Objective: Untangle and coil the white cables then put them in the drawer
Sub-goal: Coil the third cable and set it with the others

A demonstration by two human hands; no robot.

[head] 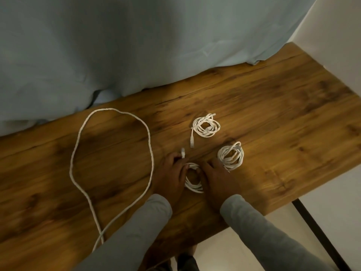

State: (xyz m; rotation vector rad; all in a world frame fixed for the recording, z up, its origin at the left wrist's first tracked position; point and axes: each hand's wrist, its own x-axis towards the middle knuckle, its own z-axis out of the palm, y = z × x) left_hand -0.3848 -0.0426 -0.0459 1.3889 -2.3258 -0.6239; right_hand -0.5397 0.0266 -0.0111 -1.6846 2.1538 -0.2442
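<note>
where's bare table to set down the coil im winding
Free: wood right of the two finished coils, up to the blue cloth. Also inside the big loose loop. Crowded: around both hands.

Three coiled white cables [206, 126] [231, 155] [193, 182], one loose white cable [111, 153], one wooden table [273, 114], two hands [170, 177] [218, 178].

A wooden bench [263, 106] is offering bare room along its right side and far right corner. Three small white cable coils are crowding the middle: a far coil [206, 125], a right coil [231, 155], and a near coil [192, 178] lying between the left hand [170, 177] and right hand [218, 178]. A long loose cable loop [111, 153] is ringing the left part. A blue cloth [117, 45] is closing off the far edge.
</note>
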